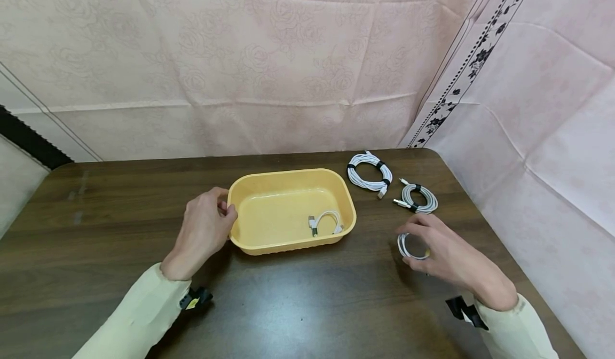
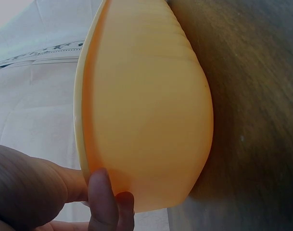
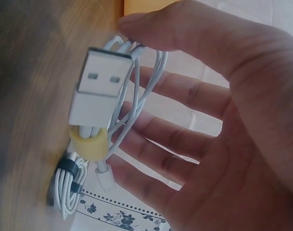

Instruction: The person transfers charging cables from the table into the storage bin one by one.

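My left hand (image 1: 204,228) grips the left rim of a yellow plastic basin (image 1: 269,212), thumb and fingers at its edge. A short white USB cable (image 1: 332,213) lies in the basin's right end. To the right, my right hand (image 1: 449,255) holds a coiled white USB cable (image 3: 100,108) between thumb and fingers. In the right wrist view its USB plug, a yellow tie (image 3: 91,144) and a small second connector (image 3: 106,178) show. The back of the hand hides part of this coil in the head view.
Two more coiled cables lie at the table's back right: a white one (image 1: 354,177) with black ties and a greyish one (image 1: 431,204) close to my right hand. The brown wooden table (image 1: 288,305) meets patterned cloth (image 1: 269,70) behind and at the right.
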Demonstrator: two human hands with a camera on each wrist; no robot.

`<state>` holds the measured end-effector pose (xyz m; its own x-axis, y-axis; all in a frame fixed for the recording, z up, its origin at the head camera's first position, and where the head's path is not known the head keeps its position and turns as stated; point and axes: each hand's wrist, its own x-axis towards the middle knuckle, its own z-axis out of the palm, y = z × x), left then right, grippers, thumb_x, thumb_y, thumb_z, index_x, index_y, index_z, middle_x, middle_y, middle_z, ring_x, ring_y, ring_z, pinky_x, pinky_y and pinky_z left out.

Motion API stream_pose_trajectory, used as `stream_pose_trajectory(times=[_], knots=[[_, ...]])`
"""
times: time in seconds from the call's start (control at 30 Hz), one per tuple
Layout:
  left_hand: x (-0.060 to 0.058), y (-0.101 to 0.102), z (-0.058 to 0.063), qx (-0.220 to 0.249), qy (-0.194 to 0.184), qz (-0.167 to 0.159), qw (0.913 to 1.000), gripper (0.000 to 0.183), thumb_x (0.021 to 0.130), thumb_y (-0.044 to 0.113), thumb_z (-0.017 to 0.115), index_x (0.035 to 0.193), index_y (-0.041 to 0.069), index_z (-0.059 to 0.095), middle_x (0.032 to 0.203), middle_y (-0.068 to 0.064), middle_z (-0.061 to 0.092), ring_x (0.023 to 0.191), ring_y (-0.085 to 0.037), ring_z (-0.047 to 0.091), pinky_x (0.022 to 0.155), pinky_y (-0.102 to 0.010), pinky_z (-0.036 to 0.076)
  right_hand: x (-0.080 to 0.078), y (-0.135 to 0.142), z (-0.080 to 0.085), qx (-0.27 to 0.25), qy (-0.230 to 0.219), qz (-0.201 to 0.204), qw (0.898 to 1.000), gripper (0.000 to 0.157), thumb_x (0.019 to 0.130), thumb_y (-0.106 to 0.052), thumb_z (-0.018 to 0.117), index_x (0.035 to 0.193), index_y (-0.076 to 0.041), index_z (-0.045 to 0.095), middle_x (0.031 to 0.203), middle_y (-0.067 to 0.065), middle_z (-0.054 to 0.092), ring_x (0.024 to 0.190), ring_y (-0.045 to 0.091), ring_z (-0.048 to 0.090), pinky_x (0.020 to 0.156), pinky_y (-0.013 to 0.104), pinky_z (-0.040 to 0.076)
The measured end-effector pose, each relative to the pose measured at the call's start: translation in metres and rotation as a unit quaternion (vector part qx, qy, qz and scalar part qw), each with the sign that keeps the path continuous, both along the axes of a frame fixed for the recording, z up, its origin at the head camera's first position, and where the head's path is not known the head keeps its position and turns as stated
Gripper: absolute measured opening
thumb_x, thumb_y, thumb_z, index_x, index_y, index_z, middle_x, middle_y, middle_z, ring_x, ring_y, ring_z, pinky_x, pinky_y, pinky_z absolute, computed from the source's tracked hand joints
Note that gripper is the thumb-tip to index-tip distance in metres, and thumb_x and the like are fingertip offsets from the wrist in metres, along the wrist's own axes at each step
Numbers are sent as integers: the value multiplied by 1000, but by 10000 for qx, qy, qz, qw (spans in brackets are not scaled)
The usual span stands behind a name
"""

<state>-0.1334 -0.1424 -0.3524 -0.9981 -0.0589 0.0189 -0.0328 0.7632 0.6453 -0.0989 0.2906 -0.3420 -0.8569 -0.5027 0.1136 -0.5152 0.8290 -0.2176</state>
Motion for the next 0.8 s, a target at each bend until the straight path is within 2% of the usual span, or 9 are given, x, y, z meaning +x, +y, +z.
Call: stream_pose_trajectory(times=[0.8], knots=[[0,0,0,58,55,-49,10000,40,99,14,55,134,-5,57,97,-16,65,70,-19,61,57,-26,52,-5,-7,5,103,-27,32,9999,36,79,-15,82,113,-15,72,110,-2,60,99,16,58,86,36,49]])
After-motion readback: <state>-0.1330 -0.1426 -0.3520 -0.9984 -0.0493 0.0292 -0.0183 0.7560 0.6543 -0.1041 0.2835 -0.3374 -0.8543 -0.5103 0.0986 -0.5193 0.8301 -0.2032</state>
